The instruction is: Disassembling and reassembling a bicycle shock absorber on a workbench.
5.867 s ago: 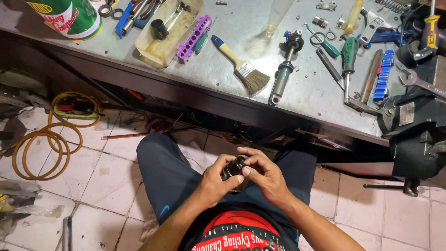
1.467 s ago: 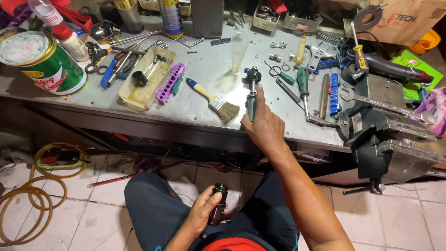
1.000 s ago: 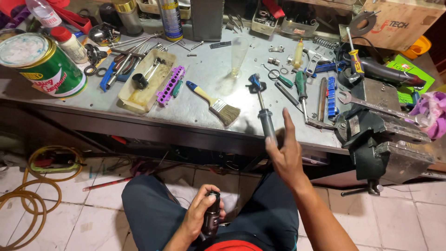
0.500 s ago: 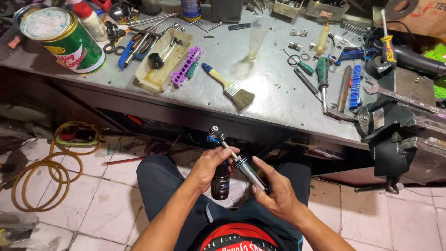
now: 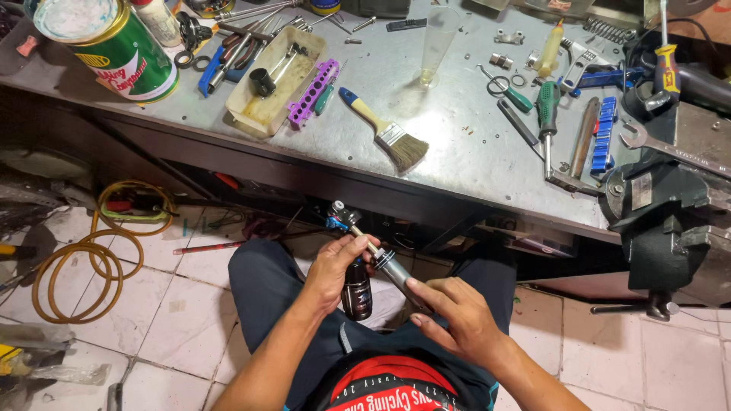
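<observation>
Gripping a dark cylinder (image 5: pixel 356 291) over the lap, left hand (image 5: pixel 335 266) fingers are clamped; right hand (image 5: pixel 449 320) fingers are clasping the metal shaft (image 5: pixel 381 259). Misalignment is likely risking a slip.

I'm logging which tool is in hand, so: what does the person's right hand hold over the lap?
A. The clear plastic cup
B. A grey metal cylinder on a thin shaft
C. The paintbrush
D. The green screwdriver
B: the right hand grips the grey metal cylinder; the paintbrush lies on the bench.
</observation>
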